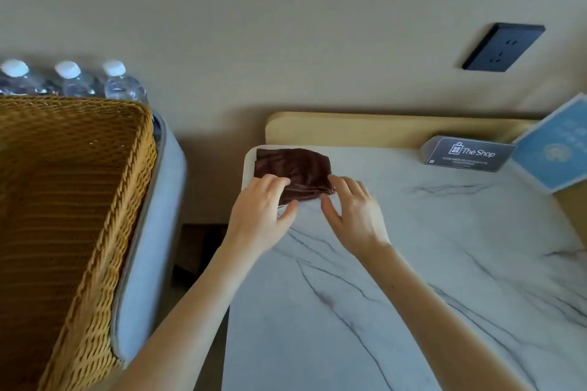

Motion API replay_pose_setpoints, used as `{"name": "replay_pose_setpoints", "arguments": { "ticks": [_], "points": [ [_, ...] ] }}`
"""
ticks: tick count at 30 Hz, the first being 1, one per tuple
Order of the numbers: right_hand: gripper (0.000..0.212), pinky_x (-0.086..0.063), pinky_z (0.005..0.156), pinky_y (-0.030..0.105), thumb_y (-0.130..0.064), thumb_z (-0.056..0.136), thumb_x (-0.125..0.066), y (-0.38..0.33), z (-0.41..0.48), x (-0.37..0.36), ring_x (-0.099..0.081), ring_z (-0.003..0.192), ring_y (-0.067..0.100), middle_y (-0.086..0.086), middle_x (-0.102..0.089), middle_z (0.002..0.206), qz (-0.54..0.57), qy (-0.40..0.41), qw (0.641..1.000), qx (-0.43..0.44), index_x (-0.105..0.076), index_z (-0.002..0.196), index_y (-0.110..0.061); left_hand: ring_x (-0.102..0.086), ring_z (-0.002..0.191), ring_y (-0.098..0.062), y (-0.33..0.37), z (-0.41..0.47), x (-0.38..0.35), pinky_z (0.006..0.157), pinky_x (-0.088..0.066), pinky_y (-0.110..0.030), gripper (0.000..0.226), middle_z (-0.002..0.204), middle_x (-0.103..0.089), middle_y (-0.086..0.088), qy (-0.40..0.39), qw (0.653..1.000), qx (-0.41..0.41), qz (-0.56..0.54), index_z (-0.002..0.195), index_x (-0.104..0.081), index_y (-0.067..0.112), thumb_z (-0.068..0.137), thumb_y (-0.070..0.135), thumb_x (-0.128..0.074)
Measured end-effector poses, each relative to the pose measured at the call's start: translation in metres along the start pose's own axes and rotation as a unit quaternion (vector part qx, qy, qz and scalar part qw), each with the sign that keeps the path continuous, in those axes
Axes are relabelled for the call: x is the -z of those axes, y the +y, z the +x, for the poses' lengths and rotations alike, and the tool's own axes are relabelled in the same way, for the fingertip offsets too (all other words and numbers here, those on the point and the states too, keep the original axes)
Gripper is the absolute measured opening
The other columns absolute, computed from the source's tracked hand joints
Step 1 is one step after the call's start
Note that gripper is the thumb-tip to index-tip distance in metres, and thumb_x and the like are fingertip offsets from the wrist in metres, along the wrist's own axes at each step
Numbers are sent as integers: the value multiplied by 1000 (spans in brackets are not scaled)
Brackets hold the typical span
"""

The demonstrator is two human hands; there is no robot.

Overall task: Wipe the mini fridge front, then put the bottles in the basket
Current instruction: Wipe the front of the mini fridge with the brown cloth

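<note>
A folded dark brown cloth point(293, 168) lies on the far left corner of a white marble tabletop point(397, 263). My left hand point(262, 213) rests on the cloth's near left edge, fingers spread over it and thumb below. My right hand point(352, 209) touches the cloth's near right corner with its fingertips, fingers apart. A woven wicker basket point(63, 200) stands at the left on a white surface, the mini fridge top point(149, 247). Three clear water bottles point(74, 81) with white caps stand behind the basket against the wall.
A grey sign reading "The Shop" point(467, 154) and a blue card point(556, 146) stand at the table's back right. A black wall socket point(503, 47) is above them. A gap with dark floor separates the fridge from the table.
</note>
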State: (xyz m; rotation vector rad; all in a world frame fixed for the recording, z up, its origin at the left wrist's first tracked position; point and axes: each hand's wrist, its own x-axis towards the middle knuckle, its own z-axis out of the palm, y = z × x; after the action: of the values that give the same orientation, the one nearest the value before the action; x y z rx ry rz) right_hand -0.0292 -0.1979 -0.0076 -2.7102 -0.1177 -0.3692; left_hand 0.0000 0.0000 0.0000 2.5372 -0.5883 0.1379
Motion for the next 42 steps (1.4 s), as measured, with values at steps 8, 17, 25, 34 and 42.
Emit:
{"name": "replay_pose_setpoints", "arguments": {
  "ticks": [8,17,25,34,42],
  "points": [
    [63,-38,109,42,-44,99,-48,46,87,-61,-37,135,30,6,-37,153,-11,-155,985,-73,-29,152,-17,-60,101,-21,-47,37,-30,79,-53,-32,48,112,-65,-2,-12,999,33,-5,118,-63,11,89,44,-45],
    [69,-42,98,37,-50,90,-62,61,126,-81,-45,122,26,4,-49,133,28,-253,961,-108,-37,147,-20,-57,110,-19,-73,54,-46,85,-51,-30,47,119,-63,1,-38,997,62,-8,121,-62,14,90,44,-46],
    [36,-40,68,19,-38,85,-72,44,112,-82,-50,81,10,2,-47,104,167,-190,949,-188,-58,112,-18,-59,106,-21,-65,46,-45,83,-52,-32,47,117,-64,-1,-36,997,72,-17,120,-63,12,89,42,-46],
    [29,-59,65,34,-30,81,-79,-3,58,-36,-68,79,17,3,-68,85,366,-36,891,-268,-55,94,-20,-59,94,-21,-33,14,-12,71,-53,-32,46,103,-66,-1,7,999,49,-2,115,-64,10,89,44,-46],
    [29,-57,65,28,-20,88,-71,-36,-12,56,-64,77,8,-3,-64,87,432,43,877,-205,-55,107,-35,-59,99,-23,27,-30,31,77,-47,-30,46,110,-67,-1,66,998,2,21,115,-64,10,90,43,-45]
  ]
}}
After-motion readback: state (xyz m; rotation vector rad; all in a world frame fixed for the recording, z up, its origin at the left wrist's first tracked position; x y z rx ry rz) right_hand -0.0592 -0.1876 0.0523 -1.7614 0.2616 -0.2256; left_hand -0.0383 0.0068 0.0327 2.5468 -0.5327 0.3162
